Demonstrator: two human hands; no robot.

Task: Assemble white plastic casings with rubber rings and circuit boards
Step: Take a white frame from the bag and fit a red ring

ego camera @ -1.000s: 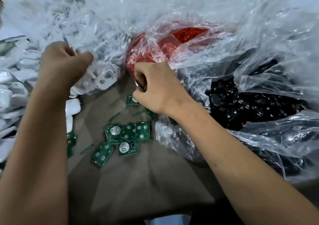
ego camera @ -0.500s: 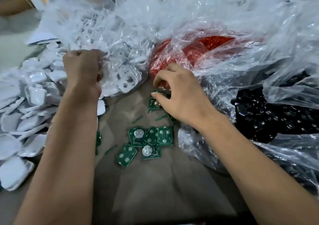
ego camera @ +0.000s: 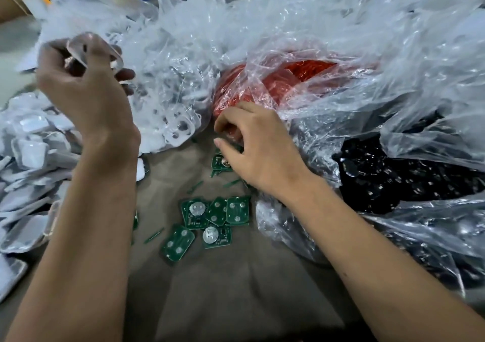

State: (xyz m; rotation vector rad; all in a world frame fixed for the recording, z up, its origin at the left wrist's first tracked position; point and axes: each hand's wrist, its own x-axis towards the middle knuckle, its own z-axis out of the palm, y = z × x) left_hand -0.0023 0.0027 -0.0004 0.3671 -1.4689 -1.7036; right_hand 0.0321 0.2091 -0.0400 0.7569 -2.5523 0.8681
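In the head view, the left hand (ego camera: pixel 86 92) is raised at about ten o'clock, its fingers curled round a white plastic casing (ego camera: pixel 89 50) that it holds up in front of the clear bag of casings (ego camera: pixel 162 84); motion blur hides exactly how the fingertips sit on it. The casing looks like a thin, light, stiff shell, probably a little slick, so a hold across its outer edges seems safest. Its broad face tips toward the camera, with its long axis running roughly from ten to four o'clock. The right hand (ego camera: pixel 257 144) is low near the centre, thumb and forefinger closed in a pinch at the mouth of the bag of red rubber rings (ego camera: pixel 275 84); whether a ring is actually between them cannot be told. Those rings should be soft and floppy, easy to snag in a bunch. Just below the right hand lies one green circuit board (ego camera: pixel 221 162), and a cluster of circuit boards (ego camera: pixel 210 221) lies flat at six o'clock on the brown table (ego camera: pixel 236 289), facing up, their long axes pointing various ways. They are rigid but best lifted by their edges. Loose white casings (ego camera: pixel 29 152) are heaped at nine o'clock, and a bag of black parts (ego camera: pixel 393 173) sits at three.
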